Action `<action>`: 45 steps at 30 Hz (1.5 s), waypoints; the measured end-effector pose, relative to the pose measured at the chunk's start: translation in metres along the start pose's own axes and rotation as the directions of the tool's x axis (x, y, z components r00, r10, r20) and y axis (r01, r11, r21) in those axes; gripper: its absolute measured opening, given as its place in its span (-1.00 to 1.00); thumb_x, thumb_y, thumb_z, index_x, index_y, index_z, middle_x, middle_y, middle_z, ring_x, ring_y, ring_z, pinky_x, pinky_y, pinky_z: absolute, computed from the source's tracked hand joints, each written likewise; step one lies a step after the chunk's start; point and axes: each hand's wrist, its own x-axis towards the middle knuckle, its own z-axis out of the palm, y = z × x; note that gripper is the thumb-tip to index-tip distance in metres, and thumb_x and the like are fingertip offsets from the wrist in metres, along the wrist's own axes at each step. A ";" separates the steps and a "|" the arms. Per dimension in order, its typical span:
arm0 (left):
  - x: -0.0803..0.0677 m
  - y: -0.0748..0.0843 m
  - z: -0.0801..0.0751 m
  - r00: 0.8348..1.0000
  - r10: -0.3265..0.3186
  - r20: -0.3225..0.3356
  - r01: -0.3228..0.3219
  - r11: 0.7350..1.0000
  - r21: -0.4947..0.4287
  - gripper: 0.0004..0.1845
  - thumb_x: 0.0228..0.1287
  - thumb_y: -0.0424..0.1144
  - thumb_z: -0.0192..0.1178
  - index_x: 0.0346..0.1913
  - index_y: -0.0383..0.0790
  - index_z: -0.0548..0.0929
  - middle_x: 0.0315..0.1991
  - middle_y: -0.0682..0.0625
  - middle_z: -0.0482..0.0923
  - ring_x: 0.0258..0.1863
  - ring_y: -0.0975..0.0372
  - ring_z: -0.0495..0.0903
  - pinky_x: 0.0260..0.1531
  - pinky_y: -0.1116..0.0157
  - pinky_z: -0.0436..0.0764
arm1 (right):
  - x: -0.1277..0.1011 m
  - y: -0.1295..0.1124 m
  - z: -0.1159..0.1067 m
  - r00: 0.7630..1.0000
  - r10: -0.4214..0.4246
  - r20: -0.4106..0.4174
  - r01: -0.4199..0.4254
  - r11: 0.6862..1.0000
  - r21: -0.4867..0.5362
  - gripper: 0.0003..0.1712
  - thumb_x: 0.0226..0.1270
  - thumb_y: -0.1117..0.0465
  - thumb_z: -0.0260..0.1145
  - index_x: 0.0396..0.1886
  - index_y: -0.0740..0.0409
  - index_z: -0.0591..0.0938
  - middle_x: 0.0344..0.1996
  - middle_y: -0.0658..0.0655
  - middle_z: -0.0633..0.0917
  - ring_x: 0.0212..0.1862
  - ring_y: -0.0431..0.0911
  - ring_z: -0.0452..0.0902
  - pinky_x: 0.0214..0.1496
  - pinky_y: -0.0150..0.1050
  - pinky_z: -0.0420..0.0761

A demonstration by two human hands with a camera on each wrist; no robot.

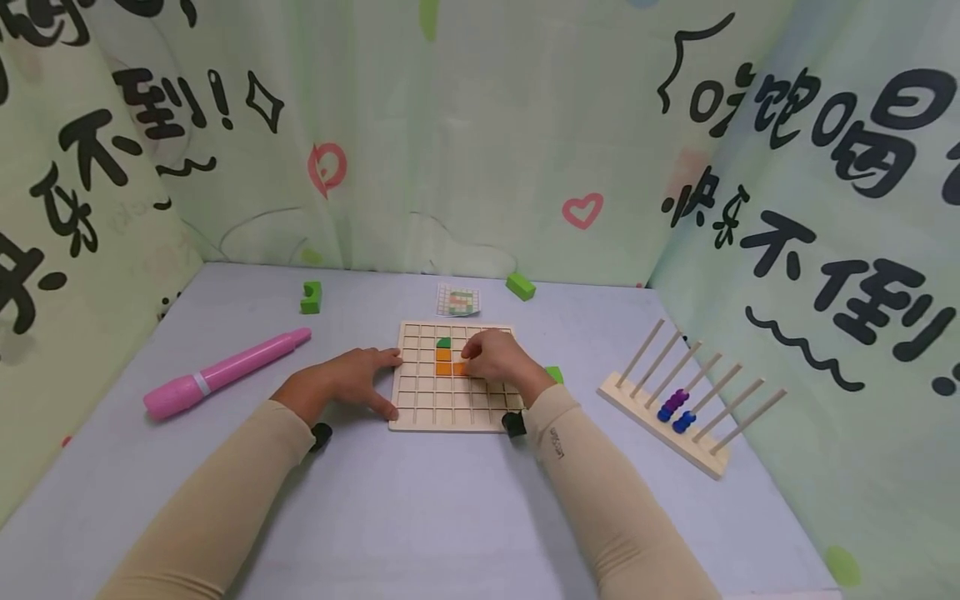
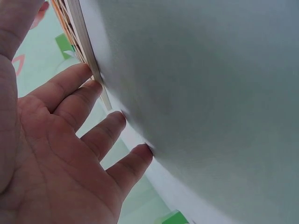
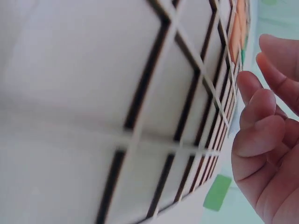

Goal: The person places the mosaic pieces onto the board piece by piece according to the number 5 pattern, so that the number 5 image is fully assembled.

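A wooden grid board (image 1: 450, 408) lies flat on the grey table (image 1: 420, 508). Two orange tiles (image 1: 447, 362) and a green tile (image 1: 443, 342) sit in its cells. My left hand (image 1: 352, 379) rests on the table, its straight fingers (image 2: 88, 91) touching the board's left edge (image 2: 88, 56). My right hand (image 1: 495, 354) hovers over the board (image 3: 140, 93), fingertips at the orange tiles (image 3: 236, 32). In the right wrist view its fingers (image 3: 257, 107) are loosely curled, thumb apart, with nothing seen between them.
A pink marker (image 1: 225, 372) lies at the left. Green blocks sit at the back left (image 1: 311, 297), back (image 1: 521, 286) and beside the board (image 1: 553, 373). A pattern card (image 1: 458, 301) lies behind the board. A wooden rod rack (image 1: 690, 408) with beads stands right. Curtains enclose the table.
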 end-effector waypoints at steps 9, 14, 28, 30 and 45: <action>-0.003 -0.002 -0.001 1.000 -0.017 -0.003 0.017 1.000 0.004 0.16 0.00 0.17 0.61 0.63 -0.03 0.23 0.65 -0.12 0.14 0.62 -0.16 0.09 0.55 -0.17 0.19 | -0.019 0.035 -0.021 0.998 0.044 -0.039 -0.039 0.992 0.122 -0.81 0.47 0.18 0.36 -0.02 0.14 0.72 -0.12 0.10 0.69 -0.11 -0.04 0.53 -0.09 -0.21 0.58; -0.003 -0.002 0.000 1.000 -0.009 -0.002 0.009 1.000 -0.002 0.16 0.00 0.16 0.61 0.63 -0.05 0.24 0.65 -0.13 0.14 0.62 -0.16 0.09 0.56 -0.17 0.19 | -0.028 0.063 -0.025 0.996 0.080 -0.045 -0.071 0.983 0.168 -0.81 0.49 0.18 0.33 -0.02 0.15 0.71 -0.10 0.13 0.69 -0.12 -0.04 0.54 -0.14 -0.24 0.59; -0.004 -0.003 -0.002 1.000 0.004 -0.007 -0.004 1.000 0.025 0.15 0.02 0.18 0.59 0.63 -0.09 0.23 0.65 -0.13 0.14 0.62 -0.19 0.09 0.55 -0.19 0.19 | -0.054 0.109 -0.037 0.980 0.176 -0.093 -0.155 0.968 0.196 -0.78 0.50 0.19 0.30 0.02 0.17 0.72 -0.10 0.15 0.74 -0.09 -0.03 0.59 -0.03 -0.18 0.59; -0.004 -0.004 -0.002 1.000 0.007 -0.007 -0.007 1.000 0.021 0.15 0.02 0.18 0.59 0.63 -0.09 0.24 0.65 -0.12 0.14 0.62 -0.18 0.08 0.55 -0.19 0.19 | -0.056 0.111 -0.037 0.980 0.175 -0.093 -0.154 0.968 0.198 -0.77 0.50 0.20 0.29 0.03 0.17 0.72 -0.10 0.15 0.73 -0.08 -0.03 0.58 -0.02 -0.17 0.59; -0.003 -0.001 0.001 1.000 0.021 -0.003 -0.021 1.000 0.011 0.14 0.02 0.16 0.60 0.62 -0.10 0.25 0.65 -0.15 0.14 0.61 -0.18 0.09 0.54 -0.20 0.20 | -0.060 0.124 -0.038 0.964 0.240 -0.114 -0.232 0.969 0.079 -0.69 0.41 0.28 0.30 0.09 0.23 0.72 0.10 0.27 0.69 0.04 0.10 0.54 0.11 -0.02 0.60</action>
